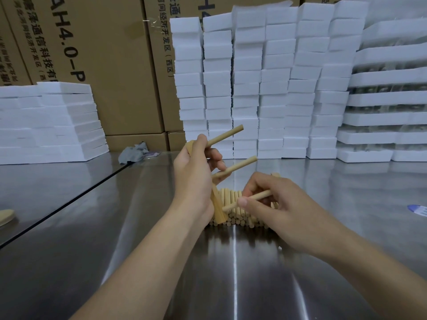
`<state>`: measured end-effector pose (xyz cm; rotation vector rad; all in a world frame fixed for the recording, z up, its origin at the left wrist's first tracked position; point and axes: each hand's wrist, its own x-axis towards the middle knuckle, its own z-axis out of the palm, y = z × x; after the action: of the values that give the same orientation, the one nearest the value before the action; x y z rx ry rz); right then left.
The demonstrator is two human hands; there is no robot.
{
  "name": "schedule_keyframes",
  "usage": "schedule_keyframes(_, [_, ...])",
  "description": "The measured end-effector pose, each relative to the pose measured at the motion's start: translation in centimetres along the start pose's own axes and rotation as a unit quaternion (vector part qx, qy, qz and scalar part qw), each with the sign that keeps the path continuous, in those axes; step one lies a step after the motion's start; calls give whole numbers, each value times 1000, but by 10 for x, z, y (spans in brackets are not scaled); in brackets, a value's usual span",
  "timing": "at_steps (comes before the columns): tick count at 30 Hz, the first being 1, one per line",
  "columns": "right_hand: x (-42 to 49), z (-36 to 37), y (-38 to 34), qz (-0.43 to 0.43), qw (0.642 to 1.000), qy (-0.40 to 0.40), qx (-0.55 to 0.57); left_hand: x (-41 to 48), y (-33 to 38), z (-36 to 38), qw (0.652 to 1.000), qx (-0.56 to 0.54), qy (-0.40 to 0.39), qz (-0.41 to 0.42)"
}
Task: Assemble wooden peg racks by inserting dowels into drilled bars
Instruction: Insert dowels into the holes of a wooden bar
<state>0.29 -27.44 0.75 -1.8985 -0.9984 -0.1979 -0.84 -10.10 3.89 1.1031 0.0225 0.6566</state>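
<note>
My left hand grips a pale wooden bar that stands nearly upright on the steel table. Two dowels stick out of the bar toward the upper right, the upper dowel and the middle dowel. My right hand pinches a third dowel between thumb and fingers, its left tip close to the bar's lower part. Behind both hands lies a pile of loose dowels on the table; my right hand covers part of it.
Tall stacks of white foam blocks line the back, with more foam at the left and foam trays at the right. Cardboard boxes stand behind. A grey rag and a wooden piece lie left.
</note>
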Motion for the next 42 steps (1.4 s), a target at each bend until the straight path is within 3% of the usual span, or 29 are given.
schedule_keyframes(11, [1,-7,-2,8,1000,-19,-22,-9,3,8,1000,8,-13,24])
schedule_keyframes(18, [2,-10,2,23,998,7,50,-19,11,17,996,-16,-29,86])
schedule_keyframes(26, [0,-9,-4,45,997,-19,67,-28,13,22,992,-6,-33,121])
schedule_keyframes(29, [0,-12,-8,87,993,-15,77,-37,15,26,980,19,-61,191])
schedule_keyframes(32, [-4,-13,-12,202,961,-61,178,-46,13,29,957,79,-101,262])
schedule_keyframes(35, [-2,-13,-13,232,952,-73,187,-42,10,27,966,78,-76,233])
schedule_keyframes(42, [3,-11,-16,224,923,-39,311,-14,5,13,996,-50,68,36])
